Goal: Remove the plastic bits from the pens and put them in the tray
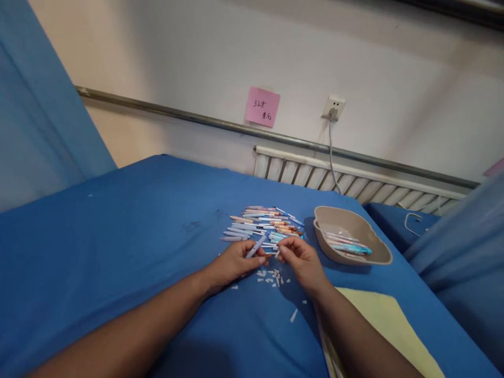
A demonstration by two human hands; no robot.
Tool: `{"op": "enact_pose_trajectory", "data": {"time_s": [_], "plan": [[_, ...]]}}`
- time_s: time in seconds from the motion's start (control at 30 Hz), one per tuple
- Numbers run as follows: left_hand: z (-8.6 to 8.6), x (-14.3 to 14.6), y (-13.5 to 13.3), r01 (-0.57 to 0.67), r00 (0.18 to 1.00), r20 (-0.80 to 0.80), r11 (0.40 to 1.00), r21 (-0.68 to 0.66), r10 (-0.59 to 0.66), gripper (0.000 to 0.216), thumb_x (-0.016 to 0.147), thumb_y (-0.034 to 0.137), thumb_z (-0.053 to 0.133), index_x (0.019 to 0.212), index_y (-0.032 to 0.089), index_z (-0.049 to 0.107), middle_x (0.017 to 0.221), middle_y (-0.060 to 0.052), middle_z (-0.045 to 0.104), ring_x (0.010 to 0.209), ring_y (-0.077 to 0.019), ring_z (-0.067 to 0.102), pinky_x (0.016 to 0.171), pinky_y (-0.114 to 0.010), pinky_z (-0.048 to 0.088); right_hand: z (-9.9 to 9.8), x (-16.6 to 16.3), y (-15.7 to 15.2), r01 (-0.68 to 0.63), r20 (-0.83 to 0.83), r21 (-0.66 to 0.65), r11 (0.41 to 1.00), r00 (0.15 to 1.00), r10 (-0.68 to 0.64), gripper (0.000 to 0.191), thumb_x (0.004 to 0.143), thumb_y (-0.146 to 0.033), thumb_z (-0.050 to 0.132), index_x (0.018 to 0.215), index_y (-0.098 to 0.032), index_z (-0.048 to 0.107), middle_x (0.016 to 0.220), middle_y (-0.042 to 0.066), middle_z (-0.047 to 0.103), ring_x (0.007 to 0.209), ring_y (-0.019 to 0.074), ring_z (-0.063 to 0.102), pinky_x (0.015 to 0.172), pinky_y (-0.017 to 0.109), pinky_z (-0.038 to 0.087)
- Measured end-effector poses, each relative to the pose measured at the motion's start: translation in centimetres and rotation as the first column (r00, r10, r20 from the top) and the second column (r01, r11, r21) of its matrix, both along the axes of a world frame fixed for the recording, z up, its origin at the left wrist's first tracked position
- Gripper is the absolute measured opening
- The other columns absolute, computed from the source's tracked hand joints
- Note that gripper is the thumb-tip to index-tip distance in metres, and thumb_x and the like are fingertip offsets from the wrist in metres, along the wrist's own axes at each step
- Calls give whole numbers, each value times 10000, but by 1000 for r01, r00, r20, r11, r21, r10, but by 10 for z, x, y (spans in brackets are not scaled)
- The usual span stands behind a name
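My left hand [236, 261] is closed around a light blue pen [258, 244] that tilts up to the right. My right hand [301, 261] pinches a small white piece [277, 253], close to the left fingertips. Just beyond both hands lies a pile of pens [246, 227] in pastel blue, pink, orange and turquoise, mixed with thin white sticks. Small white tips [275, 275] are scattered on the blue cloth below the hands. A brownish-orange bit shows between the hands; what it belongs to I cannot make out.
A beige basin [381, 254] holding several wrapped pens stands right of the pile on the blue cloth [118, 236]. A yellow pad or folded sheet [378, 310] lies under my right forearm. Behind are a radiator [311, 170], a socket with a plugged cable [334, 108] and a pink note [262, 107].
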State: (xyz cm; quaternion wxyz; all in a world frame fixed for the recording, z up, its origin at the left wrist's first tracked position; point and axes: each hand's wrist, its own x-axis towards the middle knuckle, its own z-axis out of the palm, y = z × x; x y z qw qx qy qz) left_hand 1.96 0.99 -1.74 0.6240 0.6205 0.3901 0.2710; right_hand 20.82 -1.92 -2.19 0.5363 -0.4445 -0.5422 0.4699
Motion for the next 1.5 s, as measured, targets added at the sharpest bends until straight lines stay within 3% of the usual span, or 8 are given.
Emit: {"op": "enact_pose_trajectory", "data": {"time_s": [0.33,0.6,0.9,1.1,1.5], "plan": [[11,2,-7,27,993,117,992,-126,-13,344,687,409,720,845,157,548,665,34,606,365,-21,322,356,-177,204,-1,-7,-7,1,-46,12,1000,999,0,251,761,-428,649,783,-198,549,637,-23,563,604,127,540,609,260,443],[7,1,-7,60,988,151,985,-159,-36,357,700,425,718,870,157,556,711,13,633,359,-16,312,344,-175,183,1,-11,-9,12,-4,35,999,1000,-12,240,770,-426,635,769,-204,540,635,-21,569,597,128,550,596,260,457],[12,0,-9,11,975,219,976,-219,38,308,712,400,712,857,157,591,783,-11,646,357,-7,291,347,-189,151,1,-11,-14,-4,-55,140,990,998,12,140,759,-304,675,768,-210,572,745,2,622,679,140,600,671,289,492],[8,-2,-6,37,980,200,985,-166,-3,290,706,384,723,830,146,614,606,21,593,355,-22,301,356,-186,166,4,-12,-15,-45,-39,131,990,998,51,147,759,-313,676,737,-206,577,733,7,634,691,151,615,666,295,500],[10,-2,-7,-1,974,219,973,-229,53,321,734,391,694,912,147,588,852,-26,664,353,2,295,355,-190,137,1,-8,-12,18,-53,79,997,998,-14,198,776,-377,663,839,-193,628,685,-4,647,627,137,612,625,271,499]]}}
